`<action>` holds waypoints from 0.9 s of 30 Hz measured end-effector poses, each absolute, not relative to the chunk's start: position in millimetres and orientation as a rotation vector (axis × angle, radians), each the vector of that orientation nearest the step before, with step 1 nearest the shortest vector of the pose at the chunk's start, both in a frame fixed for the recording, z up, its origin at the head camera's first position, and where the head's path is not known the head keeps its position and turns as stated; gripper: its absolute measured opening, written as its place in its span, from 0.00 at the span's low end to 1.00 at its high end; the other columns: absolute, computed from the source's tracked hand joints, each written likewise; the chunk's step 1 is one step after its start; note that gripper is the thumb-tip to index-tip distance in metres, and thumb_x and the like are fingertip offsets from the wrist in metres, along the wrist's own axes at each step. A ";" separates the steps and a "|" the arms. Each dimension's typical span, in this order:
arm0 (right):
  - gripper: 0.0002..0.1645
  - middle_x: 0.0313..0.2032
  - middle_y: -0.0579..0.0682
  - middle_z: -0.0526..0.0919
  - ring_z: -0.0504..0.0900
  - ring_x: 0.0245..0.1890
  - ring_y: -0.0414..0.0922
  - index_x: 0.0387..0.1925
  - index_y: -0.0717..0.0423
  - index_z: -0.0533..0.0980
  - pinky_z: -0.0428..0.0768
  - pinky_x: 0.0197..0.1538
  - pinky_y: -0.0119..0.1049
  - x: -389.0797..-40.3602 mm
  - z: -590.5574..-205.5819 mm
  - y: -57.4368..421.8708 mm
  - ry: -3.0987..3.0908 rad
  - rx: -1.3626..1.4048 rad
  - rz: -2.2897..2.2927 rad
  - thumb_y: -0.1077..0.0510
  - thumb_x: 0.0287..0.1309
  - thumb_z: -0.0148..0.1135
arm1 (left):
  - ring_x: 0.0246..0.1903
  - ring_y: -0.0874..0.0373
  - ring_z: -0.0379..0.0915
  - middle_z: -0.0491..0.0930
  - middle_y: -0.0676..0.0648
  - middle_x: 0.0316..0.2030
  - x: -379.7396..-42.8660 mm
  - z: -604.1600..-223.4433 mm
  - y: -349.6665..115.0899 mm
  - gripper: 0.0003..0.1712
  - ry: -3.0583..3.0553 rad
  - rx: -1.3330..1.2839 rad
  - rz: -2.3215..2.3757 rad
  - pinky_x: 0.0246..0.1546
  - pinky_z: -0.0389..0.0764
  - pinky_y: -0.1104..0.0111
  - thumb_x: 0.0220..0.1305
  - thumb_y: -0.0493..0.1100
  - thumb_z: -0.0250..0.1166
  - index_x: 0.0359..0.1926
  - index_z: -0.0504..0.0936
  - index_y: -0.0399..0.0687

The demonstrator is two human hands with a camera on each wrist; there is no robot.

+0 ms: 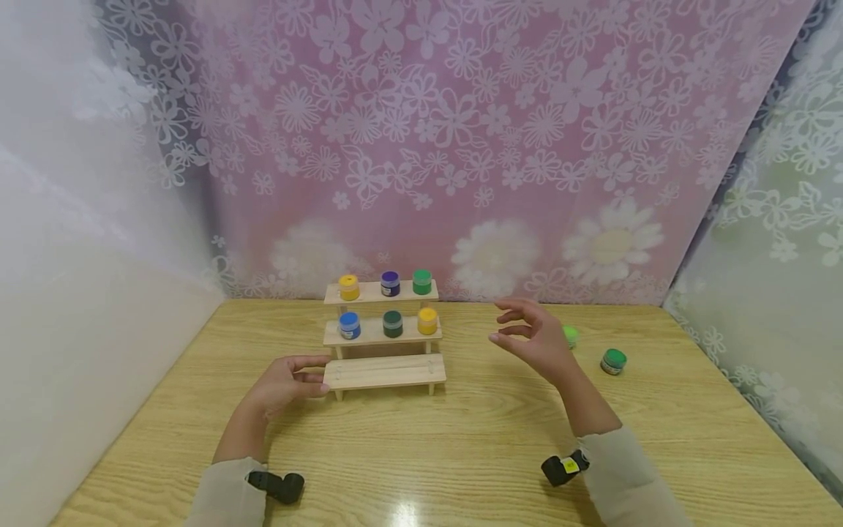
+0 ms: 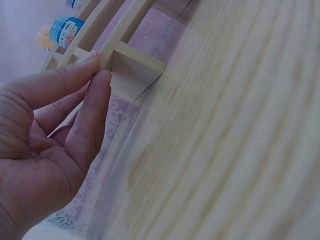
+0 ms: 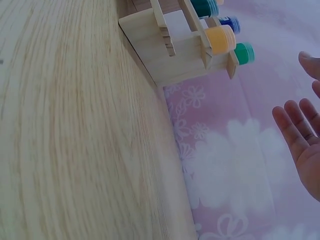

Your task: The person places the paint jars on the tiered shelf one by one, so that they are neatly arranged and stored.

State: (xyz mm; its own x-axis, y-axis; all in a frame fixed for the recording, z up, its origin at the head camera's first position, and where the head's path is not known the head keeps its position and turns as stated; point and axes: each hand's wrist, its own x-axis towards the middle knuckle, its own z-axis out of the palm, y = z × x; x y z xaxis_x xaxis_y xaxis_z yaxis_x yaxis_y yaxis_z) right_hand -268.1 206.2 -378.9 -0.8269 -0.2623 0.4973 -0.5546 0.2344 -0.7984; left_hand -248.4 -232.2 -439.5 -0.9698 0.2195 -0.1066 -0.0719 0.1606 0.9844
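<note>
A three-tiered wooden stand [image 1: 385,372] is on the table with its lowest shelf bare. My left hand [image 1: 283,384] pinches that shelf's left end; thumb and fingertips meet at its edge in the left wrist view. Small paint jars line the upper tiers: yellow [image 1: 349,288], purple [image 1: 390,284] and green [image 1: 422,282] on top, blue [image 1: 350,326], dark green [image 1: 392,324] and yellow [image 1: 427,320] in the middle. Right of the stand, my right hand [image 1: 536,340] is raised, holding nothing, fingers apart and loosely bent. It partly hides a lime-green jar [image 1: 571,336].
Farther right on the wooden table [image 1: 487,446] stands another green jar [image 1: 613,361]. A pink flowered curtain [image 1: 421,146] hangs directly behind the table, with pale cloth at both sides.
</note>
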 end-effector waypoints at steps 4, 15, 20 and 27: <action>0.32 0.58 0.59 0.71 0.75 0.52 0.58 0.62 0.61 0.72 0.81 0.48 0.32 -264.3 -379.5 214.6 -2.243 0.764 1.623 0.70 0.55 0.69 | 0.43 0.54 0.78 0.80 0.40 0.47 -248.3 -440.4 -232.6 0.35 2.205 0.147 1.897 0.41 0.83 0.64 0.54 0.30 0.73 0.63 0.72 0.30; 0.30 0.57 0.52 0.73 0.78 0.50 0.47 0.60 0.63 0.73 0.81 0.48 0.32 -256.7 -382.8 241.1 -2.208 0.742 1.617 0.71 0.55 0.68 | 0.43 0.54 0.78 0.80 0.40 0.47 -248.6 -440.0 -231.9 0.35 2.196 0.147 1.903 0.41 0.83 0.65 0.53 0.30 0.73 0.63 0.72 0.30; 0.29 0.56 0.49 0.74 0.78 0.49 0.44 0.60 0.63 0.73 0.81 0.47 0.32 -252.9 -383.4 251.5 -2.197 0.735 1.643 0.72 0.55 0.67 | 0.43 0.54 0.78 0.80 0.40 0.47 -249.0 -439.6 -231.5 0.35 2.206 0.141 1.899 0.41 0.83 0.65 0.53 0.30 0.73 0.63 0.72 0.31; 0.29 0.54 0.46 0.74 0.78 0.49 0.43 0.60 0.65 0.71 0.81 0.48 0.31 -248.1 -383.5 265.4 -2.207 0.694 1.610 0.73 0.55 0.66 | 0.43 0.54 0.77 0.79 0.40 0.49 -249.4 -439.8 -231.4 0.35 2.223 0.122 1.889 0.41 0.83 0.65 0.53 0.30 0.73 0.63 0.73 0.31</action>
State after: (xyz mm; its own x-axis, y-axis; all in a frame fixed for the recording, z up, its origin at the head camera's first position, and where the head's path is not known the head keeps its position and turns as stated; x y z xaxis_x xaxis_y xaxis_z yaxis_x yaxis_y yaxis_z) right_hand -248.1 265.4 -383.5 -0.8302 -0.1943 0.5224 -0.5568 0.2464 -0.7932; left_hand -249.4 -231.4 -439.8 -0.9720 0.2052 -0.1144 -0.0798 0.1695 0.9823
